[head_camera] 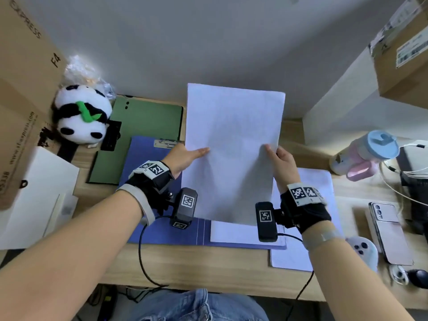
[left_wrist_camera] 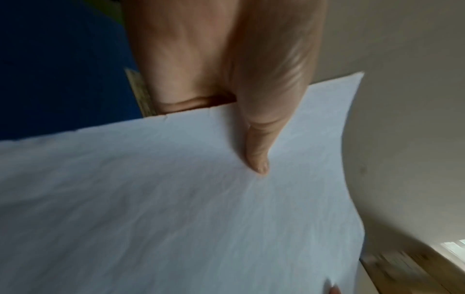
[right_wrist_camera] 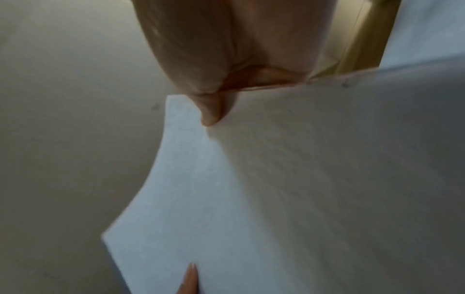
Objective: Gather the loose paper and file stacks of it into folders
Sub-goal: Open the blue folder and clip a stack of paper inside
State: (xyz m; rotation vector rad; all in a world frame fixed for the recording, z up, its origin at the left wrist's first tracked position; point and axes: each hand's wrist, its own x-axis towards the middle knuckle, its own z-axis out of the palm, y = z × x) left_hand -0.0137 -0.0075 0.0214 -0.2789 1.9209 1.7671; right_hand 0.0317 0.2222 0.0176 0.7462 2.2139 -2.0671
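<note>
A stack of white paper [head_camera: 231,144] stands upright on its bottom edge over an open blue folder [head_camera: 157,230] on the wooden desk. My left hand [head_camera: 185,156] pinches the stack's left edge, thumb on the front face. My right hand [head_camera: 281,163] pinches its right edge the same way. In the left wrist view my thumb [left_wrist_camera: 261,127] presses the paper [left_wrist_camera: 176,208]; in the right wrist view my thumb [right_wrist_camera: 211,111] lies on the sheet [right_wrist_camera: 276,189]. More white sheets [head_camera: 308,228] lie flat under and right of the stack. A green folder [head_camera: 141,126] lies behind the blue one.
A panda plush [head_camera: 81,114] and cardboard box [head_camera: 20,89] stand at the left. White sheets [head_camera: 34,198] lie at the near left. A pastel cup [head_camera: 368,154], phone [head_camera: 389,230], game controller [head_camera: 363,251] and cables crowd the right. A white shelf block [head_camera: 342,105] holds another box.
</note>
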